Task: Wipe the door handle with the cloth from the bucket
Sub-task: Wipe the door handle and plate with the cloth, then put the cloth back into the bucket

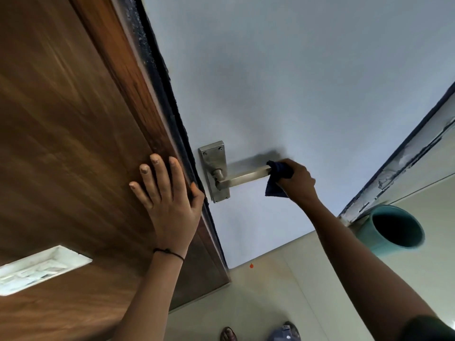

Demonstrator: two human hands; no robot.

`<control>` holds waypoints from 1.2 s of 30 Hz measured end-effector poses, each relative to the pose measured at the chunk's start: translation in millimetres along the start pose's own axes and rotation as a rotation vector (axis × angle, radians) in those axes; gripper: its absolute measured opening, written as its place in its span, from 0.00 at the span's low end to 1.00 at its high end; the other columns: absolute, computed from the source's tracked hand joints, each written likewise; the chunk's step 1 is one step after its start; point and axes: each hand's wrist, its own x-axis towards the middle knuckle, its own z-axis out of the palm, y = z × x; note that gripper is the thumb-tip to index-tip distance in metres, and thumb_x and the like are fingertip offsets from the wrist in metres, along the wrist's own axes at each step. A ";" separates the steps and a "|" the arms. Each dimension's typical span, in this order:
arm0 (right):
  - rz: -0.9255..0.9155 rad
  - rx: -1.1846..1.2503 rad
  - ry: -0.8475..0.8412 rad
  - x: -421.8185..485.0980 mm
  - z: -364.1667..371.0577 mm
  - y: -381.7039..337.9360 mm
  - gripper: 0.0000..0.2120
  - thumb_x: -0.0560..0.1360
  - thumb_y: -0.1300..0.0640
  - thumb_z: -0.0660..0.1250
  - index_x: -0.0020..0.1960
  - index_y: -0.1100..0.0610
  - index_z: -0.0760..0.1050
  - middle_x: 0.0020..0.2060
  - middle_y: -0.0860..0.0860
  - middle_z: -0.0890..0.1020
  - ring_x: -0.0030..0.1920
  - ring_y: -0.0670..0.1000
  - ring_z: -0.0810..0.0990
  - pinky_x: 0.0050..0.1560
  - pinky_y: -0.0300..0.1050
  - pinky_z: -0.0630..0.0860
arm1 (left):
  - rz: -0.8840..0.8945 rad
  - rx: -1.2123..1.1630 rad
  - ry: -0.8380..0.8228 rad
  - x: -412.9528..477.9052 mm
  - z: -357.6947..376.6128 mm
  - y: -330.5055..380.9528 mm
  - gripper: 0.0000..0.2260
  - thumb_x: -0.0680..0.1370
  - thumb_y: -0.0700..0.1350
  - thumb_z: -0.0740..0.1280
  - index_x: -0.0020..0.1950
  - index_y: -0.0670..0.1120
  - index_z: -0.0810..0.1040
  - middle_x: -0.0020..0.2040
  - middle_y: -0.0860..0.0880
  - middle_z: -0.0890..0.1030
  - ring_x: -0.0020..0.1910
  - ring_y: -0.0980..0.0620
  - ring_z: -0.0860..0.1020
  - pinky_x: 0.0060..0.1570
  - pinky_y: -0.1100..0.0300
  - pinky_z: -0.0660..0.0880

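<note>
Filling the view, a pale blue door [307,77] stands beside a wooden frame [73,134]; the teal bucket [391,232] sits on the floor at right; the left hand [170,205] lies flat, fingers spread, on the frame; the right hand [299,180] clamps the dark cloth [277,179] round the free end of the metal door handle [243,177].

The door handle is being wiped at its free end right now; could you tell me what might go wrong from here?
1. The right hand holds the dark cloth only at the tip of the door handle, so the lever near the backplate may get missed.
2. Pressing there could push the lever down and let the cloth slip off.
3. The left hand rests flat on the wooden frame beside the door edge; its thumb could get pinched.
</note>
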 end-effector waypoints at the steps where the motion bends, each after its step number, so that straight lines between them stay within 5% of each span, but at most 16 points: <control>1: 0.058 0.117 -0.020 -1.2 -4.0 11.1 0.09 0.70 0.59 0.67 0.49 0.49 0.77 0.40 0.48 0.82 0.47 0.53 0.81 0.56 0.53 0.74 | -0.043 -0.024 0.000 -1.2 -0.5 6.5 0.41 0.75 0.42 0.65 0.77 0.46 0.40 0.78 0.41 0.40 0.77 0.48 0.35 0.75 0.49 0.35; 5: 0.182 0.538 -0.097 -25.3 -31.4 50.2 0.12 0.69 0.70 0.61 0.47 0.57 0.76 0.40 0.56 0.80 0.45 0.55 0.78 0.42 0.44 0.74 | -0.223 -0.217 -0.083 -8.1 -0.6 56.2 0.42 0.71 0.36 0.67 0.77 0.42 0.43 0.71 0.31 0.50 0.74 0.35 0.44 0.75 0.51 0.37; 8: 0.289 0.843 -0.175 -39.9 -67.1 83.8 0.16 0.67 0.66 0.57 0.52 0.63 0.75 0.45 0.64 0.80 0.45 0.57 0.78 0.43 0.50 0.70 | -0.165 -0.410 -0.232 -17.6 7.1 132.5 0.37 0.72 0.38 0.65 0.76 0.41 0.48 0.74 0.34 0.50 0.77 0.43 0.42 0.77 0.49 0.42; 12: 0.336 1.105 -0.207 -53.2 -137.9 138.4 0.17 0.71 0.66 0.52 0.54 0.63 0.76 0.48 0.57 0.83 0.46 0.53 0.79 0.46 0.48 0.68 | -0.216 -0.902 -0.620 -33.3 13.8 265.8 0.26 0.77 0.49 0.60 0.74 0.42 0.62 0.78 0.44 0.52 0.78 0.51 0.48 0.76 0.47 0.53; 17: 0.455 1.095 0.161 -55.1 -207.6 212.0 0.15 0.75 0.67 0.57 0.60 0.62 0.73 0.48 0.58 0.81 0.50 0.55 0.77 0.48 0.50 0.74 | -0.465 -1.355 -1.110 -51.3 -8.6 390.5 0.11 0.78 0.56 0.61 0.59 0.59 0.75 0.66 0.57 0.74 0.64 0.62 0.72 0.67 0.54 0.69; 19: 0.484 1.112 0.270 -53.9 -238.4 246.4 0.17 0.76 0.66 0.59 0.64 0.60 0.71 0.54 0.61 0.81 0.52 0.59 0.79 0.52 0.55 0.76 | -0.420 -1.477 -1.275 -59.0 -13.8 443.9 0.16 0.74 0.62 0.63 0.59 0.60 0.75 0.59 0.57 0.79 0.60 0.60 0.76 0.64 0.52 0.72; 21: 0.510 1.155 0.321 -53.6 -265.3 272.9 0.18 0.78 0.66 0.58 0.66 0.58 0.71 0.58 0.62 0.80 0.54 0.60 0.80 0.52 0.55 0.77 | -0.394 -1.520 -1.399 -65.7 -13.8 489.9 0.17 0.73 0.61 0.65 0.61 0.59 0.75 0.57 0.55 0.81 0.59 0.58 0.78 0.62 0.54 0.75; 26: 0.563 1.152 0.545 -32.0 -310.2 322.4 0.21 0.79 0.69 0.56 0.70 0.57 0.68 0.61 0.58 0.80 0.60 0.59 0.79 0.64 0.57 0.75 | -0.402 -1.555 -1.555 -71.2 15.3 586.4 0.16 0.77 0.40 0.67 0.64 0.47 0.74 0.57 0.52 0.82 0.55 0.59 0.80 0.54 0.62 0.78; 29: 0.633 1.128 0.640 -4.3 -328.9 359.8 0.20 0.79 0.69 0.55 0.69 0.60 0.70 0.60 0.60 0.80 0.56 0.57 0.80 0.52 0.52 0.79 | -0.491 -1.514 -1.600 -76.2 48.6 638.8 0.14 0.74 0.37 0.69 0.58 0.44 0.75 0.47 0.48 0.84 0.41 0.58 0.81 0.41 0.67 0.76; 31: 0.690 1.136 0.678 18.2 -344.9 385.8 0.17 0.79 0.69 0.55 0.65 0.62 0.73 0.55 0.60 0.82 0.51 0.56 0.78 0.46 0.47 0.77 | -0.593 -1.433 -1.597 -84.9 83.8 672.2 0.11 0.71 0.38 0.71 0.53 0.44 0.77 0.41 0.44 0.84 0.37 0.55 0.80 0.36 0.62 0.77; 34: 0.799 1.087 0.737 53.9 -367.8 431.3 0.15 0.78 0.69 0.59 0.63 0.60 0.73 0.51 0.52 0.80 0.52 0.50 0.78 0.64 0.49 0.73 | -0.809 -1.388 -1.710 -99.1 145.4 718.7 0.10 0.67 0.41 0.72 0.47 0.45 0.79 0.45 0.32 0.80 0.42 0.46 0.77 0.47 0.45 0.78; 36: 0.870 0.953 0.645 82.5 -381.6 470.5 0.17 0.77 0.65 0.64 0.64 0.56 0.73 0.56 0.51 0.79 0.57 0.50 0.77 0.66 0.50 0.71 | -0.978 -1.395 -1.845 -106.6 184.9 752.9 0.09 0.70 0.36 0.70 0.50 0.44 0.79 0.46 0.34 0.82 0.45 0.43 0.79 0.49 0.46 0.78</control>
